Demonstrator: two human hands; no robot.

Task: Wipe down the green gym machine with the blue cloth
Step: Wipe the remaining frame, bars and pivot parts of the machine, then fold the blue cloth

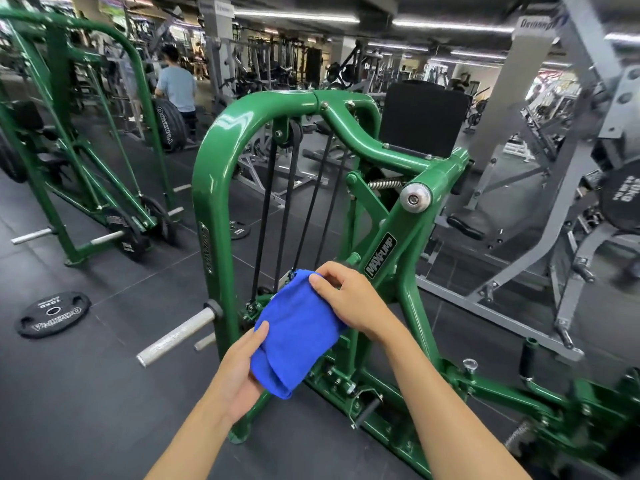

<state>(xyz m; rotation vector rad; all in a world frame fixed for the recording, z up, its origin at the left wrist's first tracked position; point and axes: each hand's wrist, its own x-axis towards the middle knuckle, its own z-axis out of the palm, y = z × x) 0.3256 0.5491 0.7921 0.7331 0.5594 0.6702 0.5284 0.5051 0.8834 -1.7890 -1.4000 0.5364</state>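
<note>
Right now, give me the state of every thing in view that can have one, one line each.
blue cloth: folded, held at both ends.
left hand: grips the cloth's lower end, thumb on top.
right hand: pinches the cloth's upper end.
green gym machine: upright, nobody on it.
chrome weight peg: bare, no plate loaded.
weight plate: lying flat on the floor.

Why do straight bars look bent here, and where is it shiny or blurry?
Head view: the wide-angle lens bows lines near the edges; ceiling strip lights leave white glare on the glossy green tubular machine frame; grey equipment at far right is blurred; the folded blue cloth, left hand and right hand look sharp.
</note>
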